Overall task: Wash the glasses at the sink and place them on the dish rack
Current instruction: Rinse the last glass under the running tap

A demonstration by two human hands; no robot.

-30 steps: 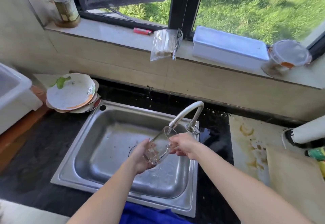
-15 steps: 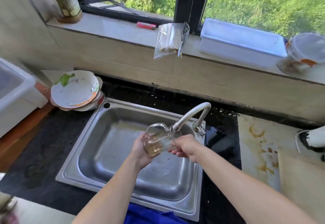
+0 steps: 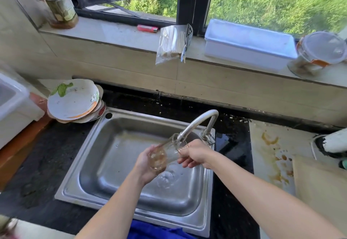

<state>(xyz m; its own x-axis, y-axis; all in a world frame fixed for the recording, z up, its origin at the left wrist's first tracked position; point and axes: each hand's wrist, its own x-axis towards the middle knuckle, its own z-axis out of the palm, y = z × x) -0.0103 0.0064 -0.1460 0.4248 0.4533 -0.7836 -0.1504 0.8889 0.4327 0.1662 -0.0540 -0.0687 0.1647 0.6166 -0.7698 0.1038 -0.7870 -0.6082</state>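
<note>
Clear glass (image 3: pixel 166 154) tilted under faucet (image 3: pixel 197 122) — left hand (image 3: pixel 144 166) grips base, right hand (image 3: pixel 195 153) pinches rim.

The room is lit brightly by sun through the black-framed window (image 3: pixel 187 4). Glare is seen on the shiny steel sink (image 3: pixel 120 156). Edges are bent and blurred.

Over the steel sink (image 3: pixel 80 163), the left grip (image 3: pixel 145 166) holds a tilted glass (image 3: pixel 166 154) by its base, mouth just under the faucet (image 3: pixel 197 122) spout. The right grip (image 3: pixel 196 154) holds it near the rim. Stacked dirty plates (image 3: pixel 73 101) sit on the dark surface (image 3: pixel 37 154), far left of the sink.
</note>
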